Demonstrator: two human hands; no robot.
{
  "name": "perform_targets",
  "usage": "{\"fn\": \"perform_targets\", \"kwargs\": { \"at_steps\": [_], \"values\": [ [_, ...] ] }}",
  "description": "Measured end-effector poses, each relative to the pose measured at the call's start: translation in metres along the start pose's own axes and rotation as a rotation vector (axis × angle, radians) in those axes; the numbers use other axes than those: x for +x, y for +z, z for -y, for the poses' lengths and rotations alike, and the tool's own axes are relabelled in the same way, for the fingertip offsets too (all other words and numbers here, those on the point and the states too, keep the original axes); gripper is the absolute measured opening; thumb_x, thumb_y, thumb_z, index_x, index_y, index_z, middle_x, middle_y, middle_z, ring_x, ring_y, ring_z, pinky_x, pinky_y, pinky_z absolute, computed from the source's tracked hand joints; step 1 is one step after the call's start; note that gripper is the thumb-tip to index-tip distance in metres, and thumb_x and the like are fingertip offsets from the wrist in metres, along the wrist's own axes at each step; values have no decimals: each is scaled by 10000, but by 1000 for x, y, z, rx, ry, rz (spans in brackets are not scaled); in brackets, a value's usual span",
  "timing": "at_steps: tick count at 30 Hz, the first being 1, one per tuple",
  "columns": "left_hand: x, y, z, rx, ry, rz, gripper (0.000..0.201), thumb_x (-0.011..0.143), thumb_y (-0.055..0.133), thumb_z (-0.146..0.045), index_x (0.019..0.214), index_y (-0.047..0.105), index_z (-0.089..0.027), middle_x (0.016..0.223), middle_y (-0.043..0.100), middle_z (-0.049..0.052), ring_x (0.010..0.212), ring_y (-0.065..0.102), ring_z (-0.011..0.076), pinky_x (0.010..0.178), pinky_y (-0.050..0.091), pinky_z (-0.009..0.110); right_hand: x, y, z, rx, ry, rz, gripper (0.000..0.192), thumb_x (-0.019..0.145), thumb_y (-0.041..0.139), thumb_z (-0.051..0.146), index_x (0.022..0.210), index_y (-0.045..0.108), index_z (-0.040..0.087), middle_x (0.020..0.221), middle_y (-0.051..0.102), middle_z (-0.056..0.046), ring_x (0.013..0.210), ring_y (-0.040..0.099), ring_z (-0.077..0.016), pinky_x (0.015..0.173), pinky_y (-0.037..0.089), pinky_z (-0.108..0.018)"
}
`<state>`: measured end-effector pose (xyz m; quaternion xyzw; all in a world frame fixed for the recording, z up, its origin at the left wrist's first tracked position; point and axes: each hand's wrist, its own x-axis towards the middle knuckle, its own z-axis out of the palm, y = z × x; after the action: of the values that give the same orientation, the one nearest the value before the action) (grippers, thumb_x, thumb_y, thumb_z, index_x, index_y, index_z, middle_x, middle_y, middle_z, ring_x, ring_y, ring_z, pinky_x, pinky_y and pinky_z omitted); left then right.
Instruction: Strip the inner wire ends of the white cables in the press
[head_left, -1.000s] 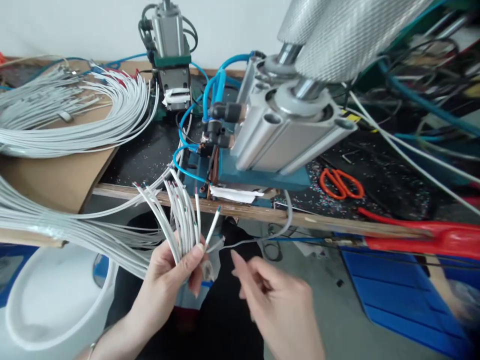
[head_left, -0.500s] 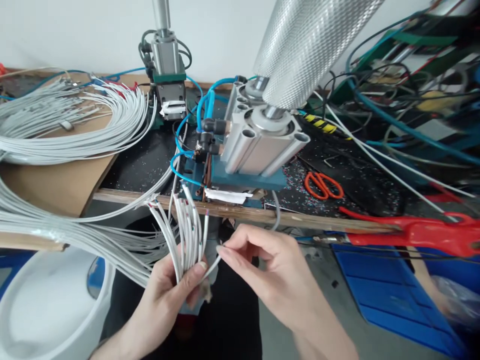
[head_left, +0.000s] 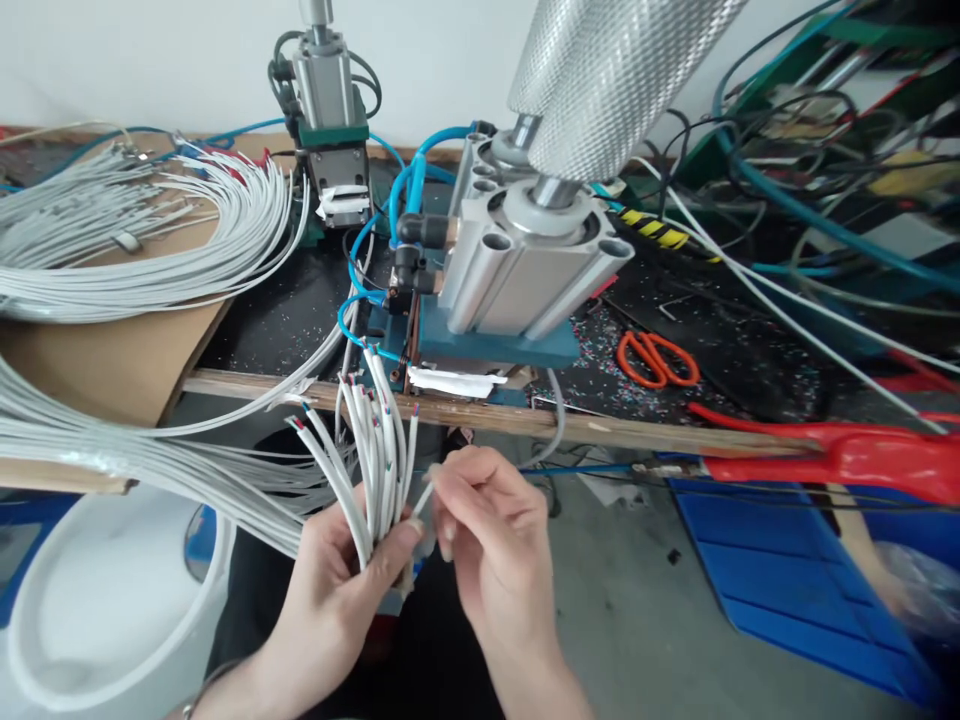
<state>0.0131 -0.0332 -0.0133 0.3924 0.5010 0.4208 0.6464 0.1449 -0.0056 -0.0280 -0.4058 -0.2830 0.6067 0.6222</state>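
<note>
My left hand (head_left: 341, 585) grips a fan of several grey cables (head_left: 367, 455) whose stripped, coloured ends point up toward the bench edge. My right hand (head_left: 487, 530) sits just right of it, with thumb and forefinger pinched on the tip of one cable (head_left: 421, 497) that sticks out of the bunch. Both hands hover below the wooden bench edge (head_left: 600, 430), in front of a pneumatic press (head_left: 525, 270) on a teal base with blue air hoses.
Large bundles of grey cables (head_left: 150, 240) lie on cardboard at the left and trail down past the bench. A white bucket (head_left: 82, 610) stands at lower left. Orange scissors (head_left: 656, 358) and a red tool (head_left: 840, 455) lie at the right, over blue crates (head_left: 787, 580).
My right hand rose from below, reached the bunch and pinched one cable's end, then drew closer to my left hand. The view shifted slightly.
</note>
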Motion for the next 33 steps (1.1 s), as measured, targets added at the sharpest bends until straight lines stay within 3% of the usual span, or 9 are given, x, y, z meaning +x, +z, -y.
{"fn": "perform_targets", "kwargs": {
  "at_steps": [4,7,12,19,22,25,28,31,33],
  "values": [
    [3,1,0,3,-10,-22,244,960,705,-399,877,713,-170,772,625,18,679,480,124,631,411,238,-2,-1,-4,42,74,17,265,853,797,410,710,760,190,628,636,5,483,542,-103,436,476,-206],
    [2,1,-3,-7,-30,-35,277,955,708,-418,838,693,-167,676,541,-14,610,411,109,579,370,238,0,-9,3,-69,4,65,273,919,733,413,776,805,192,714,671,-23,544,598,-117,493,511,-224],
    [1,2,-6,32,29,-7,286,954,704,-406,783,667,-179,647,476,-29,599,374,117,562,340,247,2,-17,18,-270,-98,121,133,865,808,278,770,756,201,699,657,5,535,573,-98,491,481,-206],
    [1,1,-1,42,12,-1,304,945,715,-407,765,655,-170,619,445,-40,569,334,101,528,304,239,14,-24,39,-392,87,291,213,811,856,276,706,696,182,592,587,46,480,495,-71,445,406,-179],
    [2,1,-1,-32,9,-47,293,936,738,-390,768,697,-154,606,465,-32,544,340,85,497,283,230,11,-22,30,-352,63,315,108,851,821,307,887,787,211,803,699,-7,612,595,-97,533,499,-189],
    [6,2,-4,-163,30,-144,249,897,790,-383,809,767,-151,606,519,-20,526,378,75,484,306,212,-1,-15,8,-296,40,299,216,892,777,356,1076,801,245,1066,722,-63,836,697,-170,669,588,-252],
    [11,4,-6,-235,91,-219,184,854,834,-365,850,815,-182,721,654,21,580,507,104,534,449,215,-13,-7,-10,-232,15,188,257,923,747,361,1164,776,276,1125,718,-67,744,707,-160,660,606,-283],
    [15,7,-7,-250,128,-235,134,837,850,-340,864,837,-209,835,726,39,632,591,123,561,524,218,-19,3,-14,-251,-137,33,137,930,741,280,1047,812,286,1115,729,-61,617,650,-113,597,591,-260],
    [15,9,-9,-272,139,-219,98,852,839,-320,878,837,-226,828,715,21,619,604,115,559,532,212,-19,8,-12,-257,-174,-5,110,944,719,256,951,828,268,1023,745,-61,571,623,-109,516,560,-238]
  ]
}}
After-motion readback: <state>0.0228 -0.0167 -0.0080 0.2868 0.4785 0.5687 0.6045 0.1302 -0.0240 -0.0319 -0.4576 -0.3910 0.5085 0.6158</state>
